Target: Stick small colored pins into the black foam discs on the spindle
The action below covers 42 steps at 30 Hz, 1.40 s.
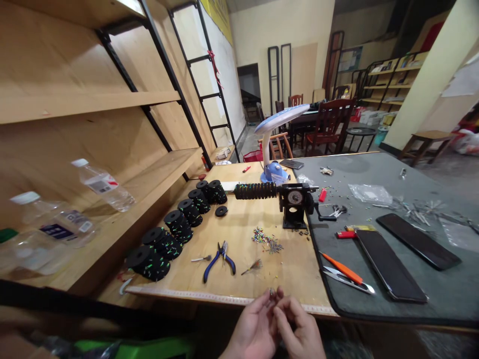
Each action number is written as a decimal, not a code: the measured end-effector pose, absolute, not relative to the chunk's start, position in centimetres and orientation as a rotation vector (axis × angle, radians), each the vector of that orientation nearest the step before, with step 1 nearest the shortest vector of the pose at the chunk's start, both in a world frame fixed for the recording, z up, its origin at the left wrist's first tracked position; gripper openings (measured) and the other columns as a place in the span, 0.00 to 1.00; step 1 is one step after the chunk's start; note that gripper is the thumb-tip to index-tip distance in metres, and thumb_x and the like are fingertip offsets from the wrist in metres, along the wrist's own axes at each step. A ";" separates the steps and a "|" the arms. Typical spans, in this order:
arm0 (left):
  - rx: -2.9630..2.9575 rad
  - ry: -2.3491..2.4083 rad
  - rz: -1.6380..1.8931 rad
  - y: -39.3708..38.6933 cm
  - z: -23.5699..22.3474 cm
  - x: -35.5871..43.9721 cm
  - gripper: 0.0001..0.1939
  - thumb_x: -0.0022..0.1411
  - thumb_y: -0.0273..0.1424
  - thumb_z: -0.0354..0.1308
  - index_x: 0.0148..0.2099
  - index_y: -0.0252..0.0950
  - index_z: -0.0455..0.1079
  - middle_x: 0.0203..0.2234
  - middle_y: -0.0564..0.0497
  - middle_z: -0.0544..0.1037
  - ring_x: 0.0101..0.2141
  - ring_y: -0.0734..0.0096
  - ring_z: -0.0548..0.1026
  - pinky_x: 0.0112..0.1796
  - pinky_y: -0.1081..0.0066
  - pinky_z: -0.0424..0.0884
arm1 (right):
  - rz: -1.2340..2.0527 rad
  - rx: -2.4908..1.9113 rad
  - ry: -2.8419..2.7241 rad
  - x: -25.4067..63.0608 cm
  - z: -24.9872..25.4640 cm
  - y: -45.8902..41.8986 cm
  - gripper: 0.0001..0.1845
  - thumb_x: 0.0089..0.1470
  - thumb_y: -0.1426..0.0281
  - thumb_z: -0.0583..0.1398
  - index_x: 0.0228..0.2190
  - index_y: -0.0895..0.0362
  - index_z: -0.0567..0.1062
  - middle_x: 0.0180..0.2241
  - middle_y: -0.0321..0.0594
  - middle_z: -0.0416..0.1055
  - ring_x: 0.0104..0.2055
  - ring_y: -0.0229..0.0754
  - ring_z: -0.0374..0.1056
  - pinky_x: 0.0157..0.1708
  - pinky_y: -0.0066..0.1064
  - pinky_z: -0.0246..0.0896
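Observation:
My left hand (255, 321) is at the table's front edge, fingers curled, with a tiny shiny piece at its fingertips, too small to name. Close against it, my right hand (298, 323) has its thumb and forefinger pinched together; what they grip, if anything, is hidden. On the wood beyond lie a small bundle of thin bristles (252, 267), blue-handled pliers (219, 262), a heap of coloured beads (261, 236) and small grey metal pieces (275, 246). A black hand-cranked device (295, 202) stands farther back, a black coiled roll (255, 191) extending from its left.
Several black spools with green flecks (147, 262) line the left edge. A blue-and-white lamp (267, 149) stands at the back. On the grey mat (337, 172) lie two dark phones (391, 264), an orange-handled tool (344, 269) and snips (348, 280). Plastic bottles (103, 184) sit on the left shelf.

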<state>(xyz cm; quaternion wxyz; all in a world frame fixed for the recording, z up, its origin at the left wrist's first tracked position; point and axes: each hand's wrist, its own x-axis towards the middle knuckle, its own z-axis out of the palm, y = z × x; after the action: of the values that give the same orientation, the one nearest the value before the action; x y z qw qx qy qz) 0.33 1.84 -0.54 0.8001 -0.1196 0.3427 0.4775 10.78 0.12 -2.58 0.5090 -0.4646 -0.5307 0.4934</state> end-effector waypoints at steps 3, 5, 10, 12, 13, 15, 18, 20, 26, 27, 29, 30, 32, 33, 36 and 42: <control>-0.249 0.732 1.025 1.8 -0.5 0.4 0.11 0.65 0.24 0.52 0.32 0.27 0.72 0.27 0.44 0.80 0.29 0.68 0.79 0.32 0.73 0.73 | 1.233 -1.106 -1.308 11.0 -2.5 0.2 0.19 0.54 0.54 0.57 0.23 0.56 0.70 0.18 0.34 0.69 0.21 0.38 0.64 0.23 0.26 0.59; -0.245 0.734 1.024 1.8 -0.3 0.5 0.11 0.65 0.24 0.51 0.31 0.27 0.72 0.27 0.44 0.80 0.28 0.68 0.79 0.30 0.73 0.73 | 1.239 -1.113 -1.305 11.1 -2.5 0.2 0.19 0.54 0.55 0.57 0.23 0.56 0.69 0.17 0.34 0.68 0.20 0.38 0.64 0.23 0.26 0.59; -0.237 0.747 1.026 1.8 0.0 0.7 0.12 0.65 0.24 0.51 0.31 0.27 0.72 0.26 0.45 0.80 0.27 0.70 0.79 0.29 0.74 0.72 | 1.255 -1.095 -1.305 11.1 -2.7 0.1 0.16 0.55 0.57 0.57 0.23 0.56 0.68 0.18 0.34 0.68 0.21 0.39 0.64 0.24 0.26 0.58; -0.233 0.736 1.029 1.8 0.0 0.7 0.12 0.65 0.24 0.50 0.31 0.27 0.72 0.26 0.45 0.80 0.27 0.69 0.79 0.30 0.74 0.72 | 1.265 -1.086 -1.309 11.2 -2.7 0.2 0.16 0.55 0.58 0.57 0.23 0.56 0.69 0.18 0.34 0.68 0.21 0.39 0.64 0.24 0.26 0.58; -0.232 0.730 1.030 1.7 -0.1 0.7 0.13 0.65 0.24 0.50 0.31 0.27 0.72 0.26 0.44 0.80 0.27 0.69 0.79 0.30 0.74 0.72 | 1.273 -1.083 -1.310 11.2 -2.7 0.2 0.16 0.55 0.58 0.58 0.23 0.56 0.69 0.18 0.34 0.68 0.21 0.39 0.64 0.24 0.26 0.59; -0.224 0.718 1.031 1.7 -0.3 0.7 0.13 0.66 0.24 0.50 0.31 0.27 0.73 0.27 0.44 0.80 0.27 0.69 0.79 0.30 0.73 0.72 | 1.271 -1.087 -1.303 11.2 -2.7 0.2 0.16 0.55 0.58 0.57 0.23 0.56 0.68 0.18 0.34 0.68 0.21 0.39 0.64 0.24 0.26 0.59; -0.212 0.718 1.038 1.7 -0.4 0.8 0.14 0.66 0.24 0.49 0.32 0.27 0.73 0.27 0.44 0.80 0.28 0.69 0.79 0.32 0.73 0.72 | 1.255 -1.103 -1.303 11.1 -2.6 0.2 0.17 0.56 0.57 0.56 0.24 0.56 0.68 0.18 0.34 0.68 0.21 0.38 0.64 0.25 0.26 0.58; -0.203 0.732 1.043 1.6 -0.3 0.8 0.14 0.66 0.24 0.49 0.32 0.26 0.74 0.27 0.44 0.80 0.27 0.70 0.78 0.32 0.74 0.72 | 1.258 -1.108 -1.296 11.1 -2.5 0.2 0.17 0.56 0.57 0.56 0.24 0.56 0.68 0.18 0.34 0.68 0.21 0.38 0.64 0.25 0.26 0.58; -0.112 0.786 1.132 1.4 -0.6 1.3 0.07 0.60 0.22 0.57 0.31 0.27 0.74 0.28 0.44 0.80 0.27 0.73 0.77 0.30 0.77 0.71 | 1.381 -1.092 -1.176 11.0 -2.2 0.5 0.19 0.54 0.53 0.58 0.26 0.57 0.69 0.18 0.33 0.68 0.20 0.36 0.63 0.22 0.25 0.57; -0.078 0.787 1.169 1.3 -0.8 1.3 0.04 0.58 0.22 0.60 0.30 0.29 0.73 0.29 0.45 0.80 0.26 0.73 0.76 0.27 0.77 0.71 | 1.422 -1.090 -1.144 11.0 -2.1 0.6 0.20 0.53 0.51 0.58 0.26 0.57 0.69 0.18 0.33 0.68 0.18 0.34 0.61 0.20 0.24 0.55; 0.014 0.772 1.223 1.2 -1.2 1.4 0.05 0.52 0.24 0.66 0.31 0.31 0.72 0.28 0.48 0.80 0.22 0.75 0.74 0.19 0.79 0.65 | 1.510 -1.076 -1.069 10.9 -1.8 0.9 0.23 0.51 0.49 0.59 0.27 0.57 0.68 0.17 0.32 0.68 0.15 0.31 0.57 0.16 0.22 0.50; 0.067 0.758 1.238 1.1 -1.3 1.5 0.08 0.49 0.26 0.68 0.31 0.32 0.72 0.28 0.49 0.79 0.20 0.76 0.73 0.15 0.80 0.62 | 1.550 -1.066 -1.032 10.8 -1.6 1.0 0.24 0.49 0.47 0.59 0.27 0.57 0.68 0.17 0.32 0.68 0.14 0.30 0.57 0.15 0.22 0.48; 0.159 0.730 1.254 0.9 -1.3 1.5 0.13 0.46 0.29 0.71 0.32 0.34 0.71 0.29 0.50 0.79 0.18 0.77 0.72 0.13 0.81 0.58 | 1.609 -1.053 -0.974 10.8 -1.2 1.2 0.27 0.45 0.45 0.61 0.26 0.57 0.67 0.16 0.31 0.68 0.13 0.29 0.57 0.15 0.20 0.47; 0.196 0.726 1.260 0.8 -1.2 1.5 0.14 0.46 0.30 0.71 0.33 0.34 0.70 0.31 0.49 0.79 0.20 0.76 0.73 0.14 0.81 0.58 | 1.633 -1.056 -0.956 10.7 -1.0 1.3 0.28 0.44 0.44 0.61 0.26 0.57 0.67 0.14 0.29 0.66 0.12 0.29 0.56 0.14 0.20 0.46; 0.283 0.755 1.300 0.6 -0.9 1.4 0.13 0.48 0.31 0.70 0.33 0.35 0.69 0.35 0.46 0.79 0.30 0.69 0.77 0.23 0.79 0.67 | 1.693 -1.076 -0.929 10.7 -0.7 1.6 0.30 0.40 0.42 0.62 0.25 0.57 0.67 0.10 0.26 0.62 0.10 0.28 0.54 0.13 0.19 0.43; 0.499 0.839 1.324 0.6 -0.9 0.9 0.11 0.52 0.35 0.66 0.33 0.35 0.70 0.37 0.46 0.77 0.35 0.65 0.75 0.33 0.71 0.70 | 1.756 -1.063 -0.915 11.0 -0.9 2.0 0.30 0.40 0.42 0.62 0.23 0.57 0.65 0.15 0.30 0.69 0.10 0.26 0.54 0.12 0.18 0.40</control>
<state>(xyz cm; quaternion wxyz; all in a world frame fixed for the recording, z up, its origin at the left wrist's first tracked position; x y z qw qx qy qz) 0.94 0.60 -0.85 0.6804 0.2224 0.3739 0.5897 11.03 1.99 -0.85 0.4322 -0.4265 -0.3672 0.7046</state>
